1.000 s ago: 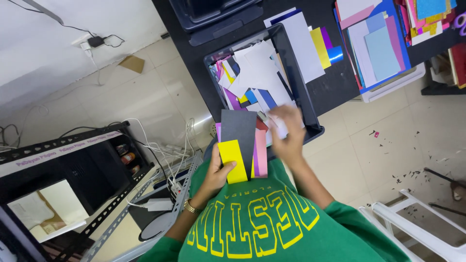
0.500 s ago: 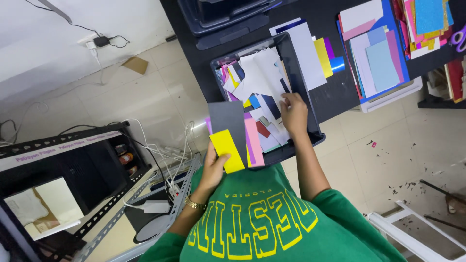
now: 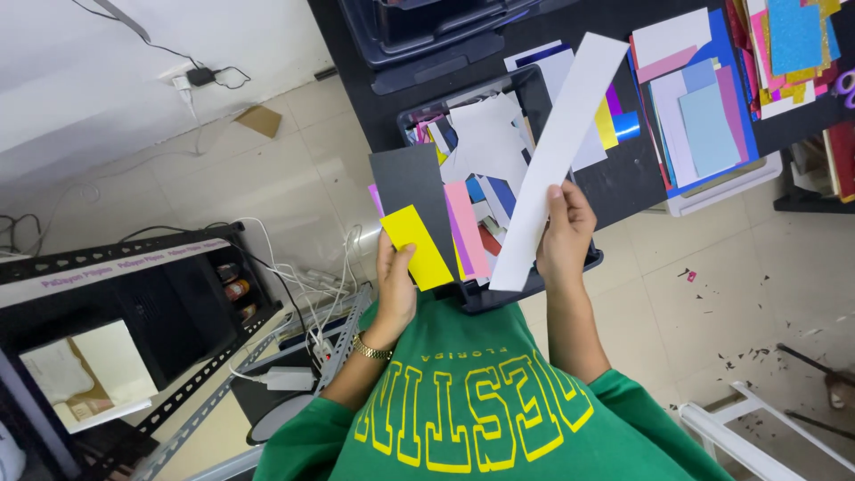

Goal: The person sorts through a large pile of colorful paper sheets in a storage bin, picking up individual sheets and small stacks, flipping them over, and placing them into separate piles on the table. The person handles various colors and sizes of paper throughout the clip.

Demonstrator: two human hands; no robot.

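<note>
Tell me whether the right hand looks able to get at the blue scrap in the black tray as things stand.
Probably not right away. The right hand is gripping a long white paper strip that slants across the black tray, above the blue scrap. The scrap looks near, but the hand is occupied.

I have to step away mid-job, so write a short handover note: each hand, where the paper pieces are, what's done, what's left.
Left hand: holds a fan of sheets, a yellow strip in front, a dark grey sheet and a pink strip behind.
Right hand: grips a long white strip by its lower end, raised over the black tray.
Tray holds mixed paper scraps; more coloured sheets lie stacked on the dark table.
Done: four pieces in hand.
Left: scraps in the tray remain unpicked.
</note>
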